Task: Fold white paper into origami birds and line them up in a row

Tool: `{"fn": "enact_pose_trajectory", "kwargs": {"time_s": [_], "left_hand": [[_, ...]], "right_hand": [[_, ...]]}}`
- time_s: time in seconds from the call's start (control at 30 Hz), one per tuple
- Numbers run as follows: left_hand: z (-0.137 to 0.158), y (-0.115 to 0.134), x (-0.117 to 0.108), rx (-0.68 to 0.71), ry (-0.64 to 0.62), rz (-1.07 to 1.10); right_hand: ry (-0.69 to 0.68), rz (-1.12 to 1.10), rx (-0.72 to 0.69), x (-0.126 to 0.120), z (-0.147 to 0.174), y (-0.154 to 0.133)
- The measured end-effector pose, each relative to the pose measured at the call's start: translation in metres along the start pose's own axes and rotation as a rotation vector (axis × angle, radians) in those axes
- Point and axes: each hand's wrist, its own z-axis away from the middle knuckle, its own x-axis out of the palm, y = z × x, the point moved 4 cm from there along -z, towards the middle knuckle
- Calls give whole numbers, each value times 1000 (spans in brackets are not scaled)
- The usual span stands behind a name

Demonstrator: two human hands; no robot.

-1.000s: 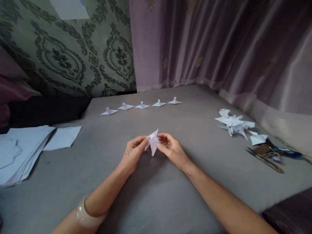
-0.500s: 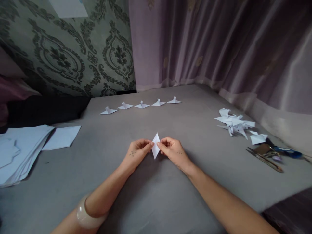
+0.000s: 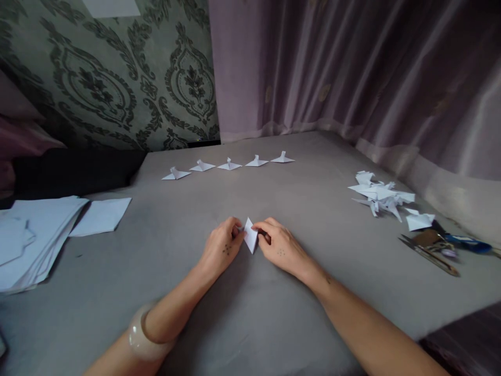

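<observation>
A small diamond of folded white paper point(image 3: 251, 237) is held upright, point up, just above the grey surface in front of me. My left hand point(image 3: 225, 241) pinches its left edge, with the fingers curled behind. On the opposite edge, my right hand point(image 3: 278, 243) grips the paper between thumb and forefinger. Beyond my hands, several folded paper birds point(image 3: 229, 164) stand in a row with their wings spread.
A heap of folded white paper figures point(image 3: 381, 193) lies to the right, with scissors point(image 3: 430, 255) and a blue-handled tool point(image 3: 467, 242) nearer me. At left are a stack of paper sheets point(image 3: 43, 240) and a smaller paper piece point(image 3: 102, 216). Curtains point(image 3: 282, 68) hang behind.
Both hands have turned and shifted their grip on the folded paper; the right forefinger now lies over its right edge. The diamond looks narrower on top and slightly tilted. The view has shifted slightly.
</observation>
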Motion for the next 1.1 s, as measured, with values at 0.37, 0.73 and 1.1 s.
{"fn": "enact_pose_trajectory", "kwargs": {"time_s": [0.37,0.73,1.1], "left_hand": [[1,3,-6,120,-168,-10],[-3,6,-5,47,-61,3],[-2,3,4,2,-23,-118]], "right_hand": [[-42,8,0,0,-1,0],[54,59,71,6,-11,12],[36,133,126,10,-15,15]]}}
